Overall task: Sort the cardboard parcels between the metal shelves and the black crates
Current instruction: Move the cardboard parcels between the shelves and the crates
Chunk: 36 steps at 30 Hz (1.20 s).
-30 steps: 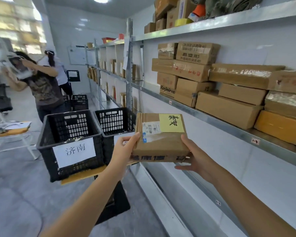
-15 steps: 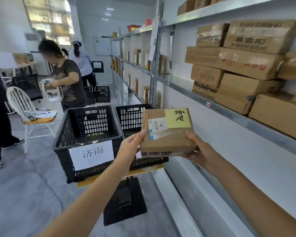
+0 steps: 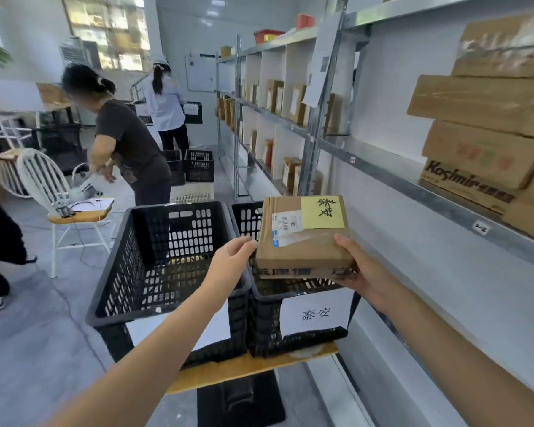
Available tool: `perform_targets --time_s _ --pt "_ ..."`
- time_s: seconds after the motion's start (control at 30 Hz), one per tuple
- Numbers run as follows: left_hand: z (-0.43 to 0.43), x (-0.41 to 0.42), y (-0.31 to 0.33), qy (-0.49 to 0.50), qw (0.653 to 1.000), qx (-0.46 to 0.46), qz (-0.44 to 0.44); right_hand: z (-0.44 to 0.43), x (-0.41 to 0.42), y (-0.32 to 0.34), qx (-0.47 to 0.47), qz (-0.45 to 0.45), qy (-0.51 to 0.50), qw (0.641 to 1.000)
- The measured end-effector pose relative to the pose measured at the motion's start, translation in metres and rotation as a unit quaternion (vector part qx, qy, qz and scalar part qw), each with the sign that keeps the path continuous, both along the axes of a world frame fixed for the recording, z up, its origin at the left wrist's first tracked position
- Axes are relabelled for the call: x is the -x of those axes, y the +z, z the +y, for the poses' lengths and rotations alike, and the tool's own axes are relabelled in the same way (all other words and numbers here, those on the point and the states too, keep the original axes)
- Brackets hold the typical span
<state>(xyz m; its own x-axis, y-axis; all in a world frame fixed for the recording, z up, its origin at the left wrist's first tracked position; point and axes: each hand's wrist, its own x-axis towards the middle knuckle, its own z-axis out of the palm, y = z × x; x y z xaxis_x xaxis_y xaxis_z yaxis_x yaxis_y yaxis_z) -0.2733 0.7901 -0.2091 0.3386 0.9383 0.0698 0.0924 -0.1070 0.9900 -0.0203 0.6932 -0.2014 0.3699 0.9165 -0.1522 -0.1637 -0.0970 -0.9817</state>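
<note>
I hold a small cardboard parcel (image 3: 302, 245) with a yellow note and a white shipping label above the right black crate (image 3: 290, 328), whose front carries a white paper sign. My right hand (image 3: 359, 271) grips its near right corner from below, thumb on top. My left hand (image 3: 232, 261) touches its left edge with the fingertips. The left black crate (image 3: 167, 263) stands beside it, my left forearm across its front. Stacked parcels (image 3: 487, 149) sit on the metal shelf (image 3: 413, 186) at the right.
Both crates rest on a wooden board (image 3: 253, 368) over a black stand. A white chair (image 3: 59, 204) and two people (image 3: 127, 143) stand on the floor to the left. More black crates (image 3: 198, 164) and shelving (image 3: 272, 118) lie farther down the aisle.
I have stepped closer to the crates, and the parcel now hangs over the right crate. Its sign has come into sight. The person at the left has bent toward the chair.
</note>
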Motion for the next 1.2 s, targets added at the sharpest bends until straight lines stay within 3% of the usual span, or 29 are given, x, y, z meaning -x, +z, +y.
perform_targets --time_s 0.3,0.6,0.87,1.2 --pt "0.099 -0.058 -0.025 0.02 0.999 0.005 0.029 0.13 -0.055 -0.048 0.042 -0.01 0.041 0.998" --pt "0.199 -0.127 -0.055 0.099 0.991 0.041 0.079 0.258 -0.111 -0.093 0.098 0.044 0.097 0.989" --pt "0.271 -0.163 -0.1 0.154 0.97 0.084 0.169 0.352 -0.134 -0.143 0.181 0.049 0.163 0.969" --pt "0.326 -0.183 -0.151 0.203 0.927 0.132 0.286 0.407 -0.121 -0.221 0.241 0.072 0.189 0.949"
